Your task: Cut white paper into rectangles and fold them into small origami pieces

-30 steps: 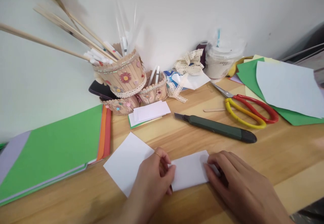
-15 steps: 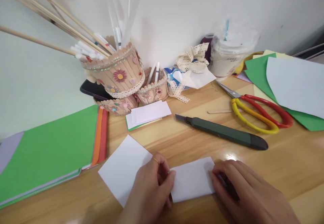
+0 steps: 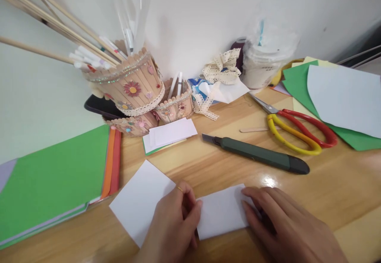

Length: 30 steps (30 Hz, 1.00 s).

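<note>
A folded white sheet of paper [image 3: 222, 211] lies on the wooden table between my hands. Its left edge is pinched between the thumb and fingers of my left hand [image 3: 175, 219]. At the other end my right hand [image 3: 285, 219] grips the right edge, with thumb and index finger at the upper corner; its other fingers are curled and partly hidden. Partly under my left hand lies a second white square of paper [image 3: 139, 199], flat and turned cornerwise. Beyond the folded sheet rests a dark green utility knife [image 3: 256, 152], its blade pointing left.
Scissors [image 3: 297, 132] with red and yellow handles lie behind the knife. Green and coloured sheets [image 3: 59, 183] are stacked at left, more paper [image 3: 345, 96] at right. Decorated stick holders [image 3: 127, 84], paper strips [image 3: 172, 132], lace [image 3: 223, 66] and a wrapped cup [image 3: 262, 64] stand along the wall.
The whole view has shifted slightly, so things sit further left. My right index finger has moved up onto the folded paper's upper right corner. My left hand keeps its pinch.
</note>
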Tool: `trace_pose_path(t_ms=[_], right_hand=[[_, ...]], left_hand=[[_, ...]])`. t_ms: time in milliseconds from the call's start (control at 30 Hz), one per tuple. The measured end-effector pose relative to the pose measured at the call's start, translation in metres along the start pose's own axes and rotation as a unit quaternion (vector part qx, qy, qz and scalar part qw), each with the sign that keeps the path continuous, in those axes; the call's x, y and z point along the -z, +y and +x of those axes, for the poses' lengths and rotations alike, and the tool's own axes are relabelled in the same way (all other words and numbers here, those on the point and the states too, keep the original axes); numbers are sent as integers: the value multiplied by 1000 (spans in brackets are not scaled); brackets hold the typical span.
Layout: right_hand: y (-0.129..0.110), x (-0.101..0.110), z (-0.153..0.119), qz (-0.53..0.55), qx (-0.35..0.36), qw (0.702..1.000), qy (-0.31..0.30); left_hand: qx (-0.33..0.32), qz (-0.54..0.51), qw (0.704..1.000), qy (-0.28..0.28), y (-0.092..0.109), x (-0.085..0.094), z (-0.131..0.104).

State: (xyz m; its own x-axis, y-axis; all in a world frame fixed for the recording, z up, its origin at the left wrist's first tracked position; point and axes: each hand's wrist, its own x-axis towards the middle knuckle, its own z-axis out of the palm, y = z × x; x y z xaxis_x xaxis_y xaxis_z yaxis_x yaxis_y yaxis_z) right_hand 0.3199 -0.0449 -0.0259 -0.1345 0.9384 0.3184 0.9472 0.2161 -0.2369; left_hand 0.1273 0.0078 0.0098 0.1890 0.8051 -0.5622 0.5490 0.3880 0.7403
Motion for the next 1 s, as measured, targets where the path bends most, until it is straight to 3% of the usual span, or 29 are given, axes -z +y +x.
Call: trace_pose_path(t_ms=[267, 367, 467, 600, 633, 700, 733, 800, 1000], right_hand=[[-1, 0, -2, -20, 39, 999, 13], [-1, 5, 0, -57, 70, 996, 25], [-1, 10, 5, -86, 92, 992, 29], [-1, 13, 16, -103, 98, 990, 6], [-1, 13, 19, -102, 100, 990, 2], [1, 14, 24, -92, 109, 990, -3], [2, 15, 25, -86, 115, 990, -5], [6, 16, 26, -78, 128, 989, -13], [11, 18, 22, -76, 131, 987, -46]], left_hand=[[-32, 29, 999, 22, -3, -1, 0], [-110, 130, 984, 46, -10, 0, -1], [-215, 255, 939, 85, -16, 1, -1], [-304, 311, 889, 145, -21, 4, 3], [-366, 329, 863, 113, -21, 5, 4], [-516, 379, 767, 45, -23, 5, 9], [-551, 398, 733, 34, -24, 5, 10], [-568, 427, 702, 31, -26, 5, 13], [-549, 482, 682, -28, -24, 16, 9]])
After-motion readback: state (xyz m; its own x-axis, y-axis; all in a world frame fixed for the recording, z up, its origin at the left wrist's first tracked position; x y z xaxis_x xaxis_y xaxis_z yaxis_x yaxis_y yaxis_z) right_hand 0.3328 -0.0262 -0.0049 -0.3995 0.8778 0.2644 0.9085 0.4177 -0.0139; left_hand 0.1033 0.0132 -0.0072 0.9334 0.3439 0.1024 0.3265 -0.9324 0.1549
